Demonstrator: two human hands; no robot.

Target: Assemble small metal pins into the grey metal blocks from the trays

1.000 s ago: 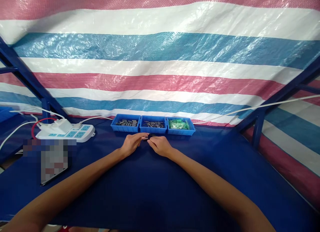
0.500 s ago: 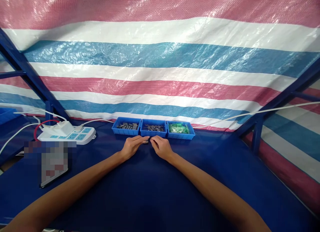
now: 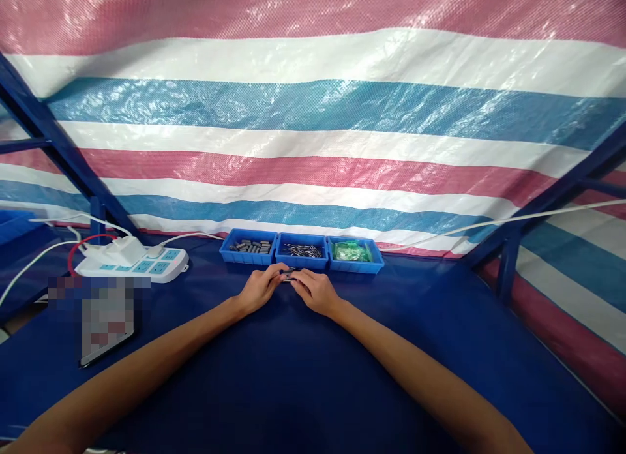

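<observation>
My left hand [image 3: 258,289] and my right hand [image 3: 319,292] meet fingertip to fingertip just in front of the blue bins. Small grey metal pieces [image 3: 287,279] show between them, mostly covered by the fingers, so their exact kind cannot be told. Both hands are closed in a pinch on these pieces. Behind them, the left bin [image 3: 235,258] holds short grey cylinders [image 3: 252,246]. Thin metal pins or screws [image 3: 304,251] fill the middle bin [image 3: 298,263]. Green and clear plastic pieces [image 3: 351,250] lie in the right bin [image 3: 357,267].
A white power strip [image 3: 171,269] with plugs and cables stands at the left rear. In front of it a tablet-like device [image 3: 108,320], partly blurred out, rests on the blue table [image 3: 313,389]. Striped sheeting [image 3: 313,108] hangs behind, between blue frame posts [image 3: 503,261].
Both hands have come closer together. My right fingertips now touch the small pieces at my left fingertips, and my left fingers have bent around them.
</observation>
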